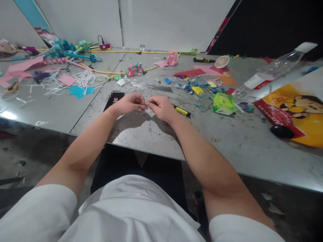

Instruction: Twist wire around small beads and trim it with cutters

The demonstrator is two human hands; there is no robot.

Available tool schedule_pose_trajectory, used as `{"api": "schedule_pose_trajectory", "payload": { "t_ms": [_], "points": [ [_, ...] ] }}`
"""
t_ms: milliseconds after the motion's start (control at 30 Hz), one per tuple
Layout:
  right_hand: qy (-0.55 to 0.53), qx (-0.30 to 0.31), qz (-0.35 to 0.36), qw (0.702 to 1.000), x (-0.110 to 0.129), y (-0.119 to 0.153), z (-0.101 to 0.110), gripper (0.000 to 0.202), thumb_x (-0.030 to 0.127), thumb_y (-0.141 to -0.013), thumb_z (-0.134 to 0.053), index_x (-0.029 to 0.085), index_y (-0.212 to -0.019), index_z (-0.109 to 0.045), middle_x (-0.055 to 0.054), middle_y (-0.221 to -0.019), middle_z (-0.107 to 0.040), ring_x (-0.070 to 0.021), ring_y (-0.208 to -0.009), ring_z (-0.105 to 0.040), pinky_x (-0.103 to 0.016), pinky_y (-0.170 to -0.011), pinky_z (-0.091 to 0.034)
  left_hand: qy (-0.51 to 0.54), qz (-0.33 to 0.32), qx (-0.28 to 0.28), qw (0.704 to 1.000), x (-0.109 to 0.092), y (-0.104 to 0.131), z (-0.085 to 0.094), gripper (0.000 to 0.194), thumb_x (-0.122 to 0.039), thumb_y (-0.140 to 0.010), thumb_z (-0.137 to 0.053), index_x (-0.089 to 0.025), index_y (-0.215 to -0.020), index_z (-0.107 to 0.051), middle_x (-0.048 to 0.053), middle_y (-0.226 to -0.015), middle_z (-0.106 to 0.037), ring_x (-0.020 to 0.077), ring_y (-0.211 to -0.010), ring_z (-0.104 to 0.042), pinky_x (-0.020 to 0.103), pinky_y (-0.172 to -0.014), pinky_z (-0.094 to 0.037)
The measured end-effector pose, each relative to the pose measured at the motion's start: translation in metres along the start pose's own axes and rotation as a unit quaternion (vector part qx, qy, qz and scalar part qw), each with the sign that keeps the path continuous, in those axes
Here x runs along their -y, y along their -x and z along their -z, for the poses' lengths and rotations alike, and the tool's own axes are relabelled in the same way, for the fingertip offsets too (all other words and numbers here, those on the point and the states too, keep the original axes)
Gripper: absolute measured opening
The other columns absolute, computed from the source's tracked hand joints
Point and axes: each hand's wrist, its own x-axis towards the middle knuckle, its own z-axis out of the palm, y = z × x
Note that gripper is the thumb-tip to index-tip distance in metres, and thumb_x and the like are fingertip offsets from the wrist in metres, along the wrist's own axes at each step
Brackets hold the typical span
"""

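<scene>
My left hand point(129, 103) and my right hand point(163, 107) meet over the grey table point(148, 136), fingertips almost touching. Both are closed in a pinch around a small tangle of thin wire point(140, 111), with reddish bits showing below the left fingers. Its exact shape is too small to make out. Under my left wrist lies a black phone-like object point(114, 100), partly covered. A yellow and black utility knife point(182, 110) rests beside my right hand, its far end hidden behind it. Beyond the fingers is a bundle of thin wires point(151, 86).
Blue and yellow bits point(198, 90), a green packet point(224, 103), a plastic bottle point(272, 75) and a yellow-red bag point(300, 109) lie to the right. White paper strips point(84, 79) and pink paper point(25, 67) spread leftward. A yellow cable point(108, 72) crosses behind.
</scene>
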Motion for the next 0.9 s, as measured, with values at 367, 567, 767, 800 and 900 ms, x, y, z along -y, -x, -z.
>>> {"api": "schedule_pose_trajectory", "payload": {
  "t_ms": [367, 567, 767, 800, 900],
  "points": [
    [0.044, 0.006, 0.037, 0.998, 0.011, 0.000, 0.002, 0.026, 0.018, -0.115, -0.070, 0.028, -0.091, -0.067, -0.007, -0.097, -0.075, -0.0262, -0.093, -0.058, -0.043, -0.096, -0.046, 0.021, 0.015, -0.017, 1.000, 0.006, -0.003, 0.005, 0.042, -0.018, -0.084, -0.114, -0.018, -0.097, -0.075, 0.004, -0.088, -0.087, 0.0183, -0.082, -0.086, 0.026, -0.075, -0.067],
    [0.049, 0.015, 0.045, 0.998, 0.013, 0.001, 0.002, 0.029, 0.018, -0.116, -0.067, 0.030, -0.090, -0.061, -0.006, -0.093, -0.070, -0.0272, -0.094, -0.057, -0.043, -0.096, -0.045, 0.028, 0.014, -0.012, 0.999, 0.008, -0.005, 0.007, 0.043, -0.019, -0.080, -0.116, -0.020, -0.092, -0.075, 0.001, -0.081, -0.083, 0.0151, -0.076, -0.082, 0.023, -0.072, -0.064],
    [0.056, 0.003, 0.037, 0.998, 0.009, 0.001, 0.001, 0.024, 0.023, -0.119, -0.065, 0.029, -0.095, -0.063, -0.008, -0.098, -0.072, -0.0283, -0.098, -0.059, -0.045, -0.099, -0.046, -0.007, 0.005, -0.048, 0.999, 0.000, -0.002, 0.000, 0.030, -0.018, -0.094, -0.107, -0.019, -0.095, -0.077, 0.000, -0.079, -0.080, 0.0138, -0.072, -0.078, 0.023, -0.072, -0.063],
    [0.060, 0.001, 0.036, 0.998, 0.008, 0.001, 0.000, 0.024, 0.023, -0.118, -0.065, 0.029, -0.095, -0.063, -0.008, -0.098, -0.072, -0.0282, -0.097, -0.059, -0.045, -0.099, -0.047, -0.014, 0.006, -0.054, 0.998, -0.001, -0.002, -0.001, 0.029, -0.018, -0.096, -0.106, -0.019, -0.096, -0.078, 0.000, -0.079, -0.080, 0.0135, -0.072, -0.077, 0.023, -0.072, -0.062],
    [0.067, -0.006, 0.036, 0.997, 0.006, 0.002, -0.003, 0.020, 0.021, -0.115, -0.067, 0.029, -0.097, -0.065, -0.009, -0.099, -0.075, -0.0284, -0.096, -0.059, -0.045, -0.098, -0.048, -0.030, 0.009, -0.061, 0.998, -0.004, -0.001, -0.001, 0.026, -0.018, -0.098, -0.104, -0.019, -0.096, -0.078, -0.001, -0.077, -0.078, 0.0130, -0.070, -0.074, 0.023, -0.071, -0.061]
  ]
}}
